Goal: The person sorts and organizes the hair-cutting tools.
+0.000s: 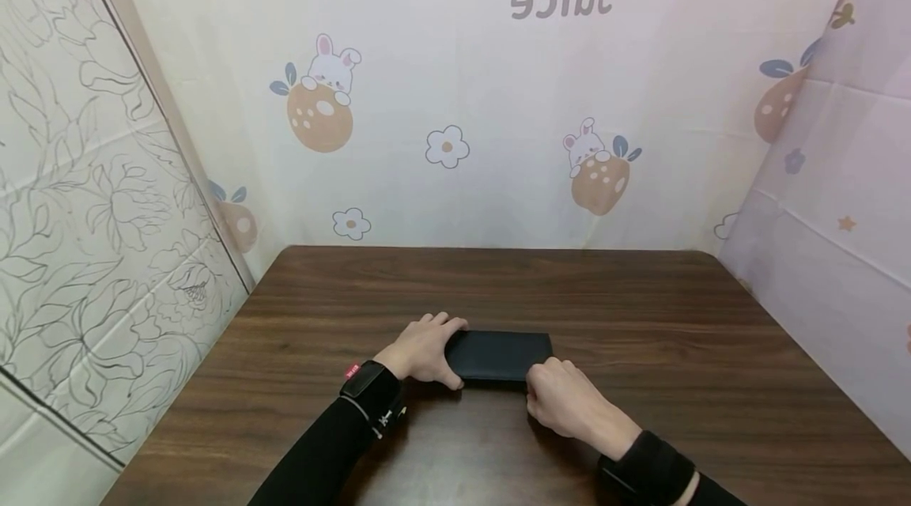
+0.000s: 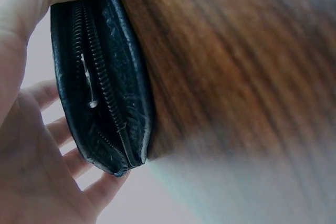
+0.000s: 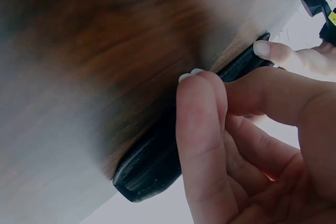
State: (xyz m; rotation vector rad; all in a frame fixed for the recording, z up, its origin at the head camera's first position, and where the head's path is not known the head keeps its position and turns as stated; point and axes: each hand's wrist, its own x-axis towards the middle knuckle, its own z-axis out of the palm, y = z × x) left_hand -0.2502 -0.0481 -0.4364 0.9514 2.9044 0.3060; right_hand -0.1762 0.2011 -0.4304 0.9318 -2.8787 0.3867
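A flat black zip wallet lies on the brown table in the head view. My left hand holds its left end, thumb on the near edge and fingers spread at the far side. In the left wrist view the wallet's end gapes a little, and zipper teeth and a small silvery metal piece show inside. Curled at the near right corner, my right hand pinches with thumb and fingertips at the zipped edge. The fingers hide exactly what is between them.
The wood-grain table extends on all sides of the wallet. A printed cloth hangs behind it, a flower-line panel stands at the left, and another cloth hangs at the right. Black bands circle both wrists.
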